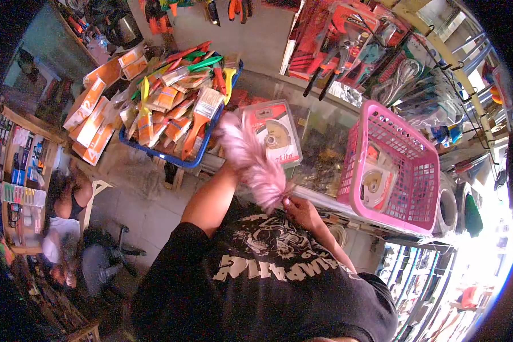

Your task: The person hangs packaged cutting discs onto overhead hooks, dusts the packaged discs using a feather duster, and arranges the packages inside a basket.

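A fluffy pink duster [255,159] lies slantwise in front of my chest, its upper end beside a packaged cutting disc [272,134] on the glass counter. My right hand [303,212] is closed around the duster's lower end. The duster's feathers cover my left hand, and only the forearm shows below them. Left of the disc package stands a blue-rimmed tray [174,159] heaped with paintbrushes [202,114]. To the right is a pink plastic basket [353,171] with another packaged disc [376,181] inside.
Orange-and-white boxes [94,122] lean left of the tray. Packaged tools [347,40] hang behind the counter. At the lower left, a seated person [62,239] is near a dark chair [122,251]. Stocked shelves [419,273] stand at the lower right.
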Motion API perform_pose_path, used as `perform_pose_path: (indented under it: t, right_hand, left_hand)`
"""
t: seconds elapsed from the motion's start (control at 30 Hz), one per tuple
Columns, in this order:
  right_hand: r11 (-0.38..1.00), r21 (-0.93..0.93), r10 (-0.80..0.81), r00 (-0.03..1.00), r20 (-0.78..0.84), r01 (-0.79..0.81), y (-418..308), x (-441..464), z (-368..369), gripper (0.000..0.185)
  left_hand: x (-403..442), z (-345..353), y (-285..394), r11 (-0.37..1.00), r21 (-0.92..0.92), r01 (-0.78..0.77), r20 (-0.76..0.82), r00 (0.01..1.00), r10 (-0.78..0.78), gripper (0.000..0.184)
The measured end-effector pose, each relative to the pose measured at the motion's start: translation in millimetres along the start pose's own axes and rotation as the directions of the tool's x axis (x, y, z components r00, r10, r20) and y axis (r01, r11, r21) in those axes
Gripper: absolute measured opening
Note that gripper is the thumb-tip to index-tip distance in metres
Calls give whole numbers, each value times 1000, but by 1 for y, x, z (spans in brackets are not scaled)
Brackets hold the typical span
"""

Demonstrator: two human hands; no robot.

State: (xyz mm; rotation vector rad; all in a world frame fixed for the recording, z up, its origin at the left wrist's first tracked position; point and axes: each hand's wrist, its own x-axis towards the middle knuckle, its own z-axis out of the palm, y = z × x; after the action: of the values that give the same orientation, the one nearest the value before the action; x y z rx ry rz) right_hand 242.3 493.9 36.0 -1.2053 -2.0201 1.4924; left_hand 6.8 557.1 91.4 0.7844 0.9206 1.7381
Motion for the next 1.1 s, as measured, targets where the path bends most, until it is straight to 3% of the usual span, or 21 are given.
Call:
perform_pose_path:
  t: [0.03,0.1,0.13,0.23,0.27,0.37,0.4,0.5,0.63,0.67,0.73,0.77,0.8,0.87,0.9,0.93,1.03,1.07,1.1]
  right_hand:
    - [1000,5,-7,1000,-21,7,1,0,1,43]
    - [966,201,189,977,-103,-166,3,5,1,42]
    - [935,275,259,961,-93,-225,-15,3,-2,41]
    - [996,-72,-39,997,72,45,-6,-1,-5,42]
    - [996,-87,6,999,43,-2,-5,-3,-6,42]
    - [945,213,276,954,-115,-248,-1,2,-9,38]
    - [948,196,273,957,-94,-251,-4,1,-10,38]
    - [982,-138,-120,991,53,126,-4,-4,-4,41]
    - [942,220,255,967,17,-253,-19,-2,-9,44]
    - [956,180,229,973,27,-230,-17,-2,-9,45]
    - [999,-8,32,997,65,-32,-9,-4,-7,44]
    - [993,-97,-65,994,92,74,-5,-5,-6,43]
    - [998,-58,-8,1000,22,9,-3,-5,-4,44]
    - [966,198,178,984,-33,-168,-21,-1,-10,44]
    - [914,322,274,961,-38,-248,-26,-1,-12,45]
    - [963,216,169,985,-35,-158,-21,1,-12,44]
    - [999,-45,16,993,118,-11,-19,-4,-12,42]
    - [983,86,156,982,106,-165,-30,-6,-12,43]
    - [975,132,176,984,38,-180,-22,-3,-11,43]
  left_hand:
    - [-8,15,21,941,-233,245,-38,965,-261,45]
    - [1,-11,-11,816,-518,257,195,964,-180,57]
    - [-3,-9,-1,864,-444,238,282,952,-118,57]
    - [-6,-8,4,760,-570,312,289,942,-171,50]
    - [-5,-6,4,719,-607,337,298,936,-188,48]
    - [-2,-3,3,579,-719,384,314,923,-222,43]
    - [3,-17,-19,505,-754,420,512,858,51,58]
    - [2,-25,-27,545,-719,432,513,858,-3,58]
    - [7,-28,-33,595,-672,441,515,856,-53,58]
    - [6,-32,-43,746,-565,354,450,889,-81,58]
    - [4,-36,-61,950,-253,182,316,944,-96,58]
    - [6,-39,-60,738,-566,366,420,899,-123,58]
    - [9,-41,-60,396,-748,532,519,842,-148,58]
    - [7,-23,-22,-211,-737,642,656,754,1,57]
    - [4,-12,-11,207,-773,600,605,795,-47,56]
    - [1,-7,-7,590,-657,469,539,840,-67,55]
    - [3,-12,-14,677,-619,398,434,892,-127,55]
    - [5,-13,-18,704,-604,374,397,907,-141,55]
    - [7,-15,-22,731,-589,344,356,923,-148,55]
